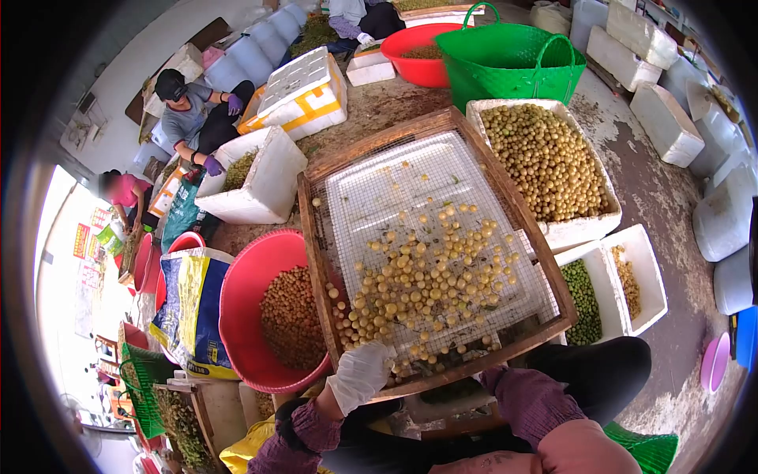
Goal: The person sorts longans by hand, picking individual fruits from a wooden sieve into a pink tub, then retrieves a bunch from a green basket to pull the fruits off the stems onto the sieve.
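A wooden-framed wire-mesh sieve [515,178] lies tilted in front of me, with small round yellowish fruits [430,272] scattered over its near half. My left hand [359,378], in a white glove, is closed over the sieve's near left corner, its fingers beside the fruits. Beneath the near right edge of the frame, the purple cuff of my right arm shows; my right hand itself is hidden there. Under the mesh is a white foam box or lid [395,178]. A red tub [237,316] of brownish-yellow fruits stands close to the left of the sieve.
To the right are a foam box [596,229] heaped with fruits, and a smaller one [651,292] beside green fruits [580,300]. Behind stands a green basket [505,67]. A co-worker [189,107] sits at the left by a foam box [276,170]; another person [359,20] is at the back.
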`<state>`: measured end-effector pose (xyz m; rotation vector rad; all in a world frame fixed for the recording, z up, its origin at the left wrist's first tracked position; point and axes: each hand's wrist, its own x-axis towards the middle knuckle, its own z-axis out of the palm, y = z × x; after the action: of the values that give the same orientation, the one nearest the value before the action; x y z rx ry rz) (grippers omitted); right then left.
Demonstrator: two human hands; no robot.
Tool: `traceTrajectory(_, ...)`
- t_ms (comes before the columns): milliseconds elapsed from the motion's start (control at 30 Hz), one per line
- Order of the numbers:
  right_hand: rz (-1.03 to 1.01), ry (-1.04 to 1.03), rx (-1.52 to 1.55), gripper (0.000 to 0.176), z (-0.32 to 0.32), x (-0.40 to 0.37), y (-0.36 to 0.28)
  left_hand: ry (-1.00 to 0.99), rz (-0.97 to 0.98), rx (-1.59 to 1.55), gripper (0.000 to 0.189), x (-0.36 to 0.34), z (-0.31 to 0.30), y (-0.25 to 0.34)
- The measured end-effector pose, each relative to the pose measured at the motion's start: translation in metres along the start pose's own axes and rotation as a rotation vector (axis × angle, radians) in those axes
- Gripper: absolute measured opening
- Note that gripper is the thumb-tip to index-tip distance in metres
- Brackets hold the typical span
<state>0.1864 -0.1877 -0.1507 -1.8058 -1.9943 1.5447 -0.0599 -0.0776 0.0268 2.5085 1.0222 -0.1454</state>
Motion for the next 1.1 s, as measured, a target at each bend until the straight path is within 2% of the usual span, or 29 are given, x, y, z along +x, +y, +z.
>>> traceTrajectory(133, 0.017, -0.044, 0.117, 0.014, -0.002, -0.001, 0.005, 0.165, -0.015, -0.092, 0.019, 0.01, -0.007, -0.009)
traceTrajectory(233, 0.035, -0.069, 0.209, 0.014, -0.001, -0.002, 0.01, 0.203, 0.0, -0.375, 0.021, 0.019, 0.005, -0.002)
traceTrajectory(400, 0.08, -0.088, 0.399, 0.014, 0.004, -0.002, 0.016, 0.146, 0.08, -0.106, 0.014, 0.045, 0.014, 0.016)
traceTrajectory(600, 0.11, -0.064, 0.688, 0.014, 0.007, -0.013, 0.018, 0.22, 0.304, 0.032, 0.011, 0.057, 0.033, 0.009)
traceTrajectory(700, 0.091, -0.04, 0.795, 0.013, 0.012, -0.019, 0.017, 0.229, 0.29, -0.003, 0.013, 0.06, 0.037, 0.002)
traceTrajectory(733, 0.097, -0.043, 0.822, 0.013, 0.013, -0.02, 0.016, 0.15, 0.162, -0.016, 0.013, 0.059, 0.029, 0.008)
traceTrajectory(767, 0.11, -0.057, 0.819, 0.013, 0.014, -0.02, 0.014, 0.162, 0.141, -0.071, 0.013, 0.057, 0.027, 0.009)
traceTrajectory(833, 0.184, -0.13, 0.749, 0.013, 0.011, -0.023, 0.001, 0.179, 0.095, -0.185, 0.013, 0.049, 0.024, 0.011)
traceTrajectory(900, 0.27, -0.237, 0.626, 0.013, -0.002, -0.029, -0.023, 0.044, 0.129, -0.334, 0.013, 0.034, 0.004, 0.027)
traceTrajectory(1000, 0.206, -0.416, 0.046, 0.014, -0.024, -0.051, -0.074, -0.106, 0.18, -0.483, 0.015, 0.003, -0.002, 0.046)
traceTrajectory(1033, -0.052, -0.341, -0.059, 0.015, -0.008, -0.055, -0.062, -0.148, 0.198, -0.525, 0.016, -0.008, 0.0, 0.052)
traceTrajectory(1067, -0.189, -0.292, -0.117, 0.016, 0.007, -0.058, -0.052, -0.144, 0.25, -0.453, 0.017, -0.014, -0.004, 0.054)
traceTrajectory(1100, -0.326, -0.243, -0.179, 0.016, 0.004, -0.073, -0.068, -0.09, 0.211, -0.4, 0.017, -0.011, -0.007, 0.049)
